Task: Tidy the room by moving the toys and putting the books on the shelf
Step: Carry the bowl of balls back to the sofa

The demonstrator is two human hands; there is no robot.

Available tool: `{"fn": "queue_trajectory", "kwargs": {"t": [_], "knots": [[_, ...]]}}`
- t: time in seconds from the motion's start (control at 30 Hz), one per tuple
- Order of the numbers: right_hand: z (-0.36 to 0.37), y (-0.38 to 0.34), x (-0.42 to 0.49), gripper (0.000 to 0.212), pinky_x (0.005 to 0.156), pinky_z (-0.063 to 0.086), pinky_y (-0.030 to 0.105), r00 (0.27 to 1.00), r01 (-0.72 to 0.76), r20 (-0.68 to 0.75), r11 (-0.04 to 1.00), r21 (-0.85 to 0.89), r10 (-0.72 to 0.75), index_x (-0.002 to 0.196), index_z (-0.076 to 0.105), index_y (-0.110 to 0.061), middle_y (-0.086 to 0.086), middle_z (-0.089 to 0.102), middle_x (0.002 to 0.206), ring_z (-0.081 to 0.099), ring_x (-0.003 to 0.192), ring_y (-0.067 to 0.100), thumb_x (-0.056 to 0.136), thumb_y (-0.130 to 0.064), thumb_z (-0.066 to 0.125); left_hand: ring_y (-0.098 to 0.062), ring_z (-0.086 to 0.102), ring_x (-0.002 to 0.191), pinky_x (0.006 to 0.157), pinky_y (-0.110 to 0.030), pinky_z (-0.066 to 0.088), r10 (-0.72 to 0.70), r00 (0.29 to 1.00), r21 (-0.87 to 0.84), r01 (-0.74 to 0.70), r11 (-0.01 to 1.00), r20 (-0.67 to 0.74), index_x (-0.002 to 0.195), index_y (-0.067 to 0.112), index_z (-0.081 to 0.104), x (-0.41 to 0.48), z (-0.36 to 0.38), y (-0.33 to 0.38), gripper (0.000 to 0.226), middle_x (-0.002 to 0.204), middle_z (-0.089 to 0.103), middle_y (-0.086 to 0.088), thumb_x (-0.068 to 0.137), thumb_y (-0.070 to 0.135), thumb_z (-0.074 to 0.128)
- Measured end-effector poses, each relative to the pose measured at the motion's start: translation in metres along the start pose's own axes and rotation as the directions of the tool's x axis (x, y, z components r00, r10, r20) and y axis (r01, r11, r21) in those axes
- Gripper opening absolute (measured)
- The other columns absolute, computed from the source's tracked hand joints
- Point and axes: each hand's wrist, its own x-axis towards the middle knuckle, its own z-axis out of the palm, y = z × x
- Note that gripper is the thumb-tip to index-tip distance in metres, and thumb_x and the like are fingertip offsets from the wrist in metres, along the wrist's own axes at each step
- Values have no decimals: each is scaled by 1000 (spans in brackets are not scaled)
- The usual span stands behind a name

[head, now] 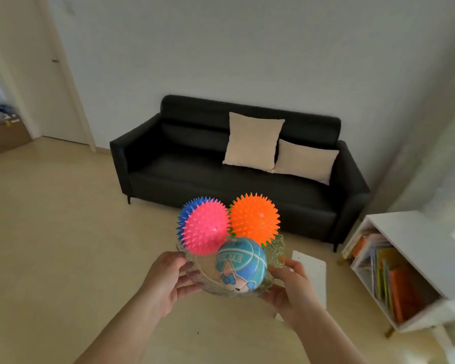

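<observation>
I am holding the glass bowl (196,273) between both hands. The left hand (166,279) is curling round its left wall and the right hand (292,287) is gripping its right wall, fingers bent on the glass. Neither hand is touching a toy.

The toys are riding in the bowl, just above and beyond my grip: the pink spiky ball (205,229), the orange spiky ball (254,219), a blue spiky ball (188,208) behind the pink one, and the teal printed ball (241,261) nearest me. They are piling high over the rim, so I judge the bowl needs carrying level.

The white shelf (415,232) with its books (394,285) is lying off to the right — the right hand is nearer to it — and the black sofa (221,174) is lying straight ahead, beyond the bowl.
</observation>
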Motion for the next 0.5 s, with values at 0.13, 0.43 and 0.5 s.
{"fn": "queue_trajectory", "kwargs": {"t": [0.13,0.43,0.5], "knots": [[62,-30,90,24,43,54,36,1000,-5,-26,1000,-15,5,93,45,-12,17,54,89,57,67,32,88,11,40,-22,57,66,42,-29,54,-30,999,9,30,1000,-15,79,11,50,101,6,52,21,73,55,-7,96,7,40],[210,-106,314,23,57,55,39,1000,-10,23,997,-74,12,95,48,-13,15,61,88,60,67,30,89,8,42,-21,57,66,49,-30,51,-41,994,-24,39,999,-103,84,13,47,346,17,173,14,77,56,-7,96,8,43],[243,-121,345,23,57,54,39,1000,-18,18,996,-83,19,95,48,-12,16,61,88,59,68,31,89,9,43,-22,57,68,52,-33,50,-46,992,-36,42,998,-117,85,12,48,382,13,200,13,79,57,-7,96,8,42]]}}
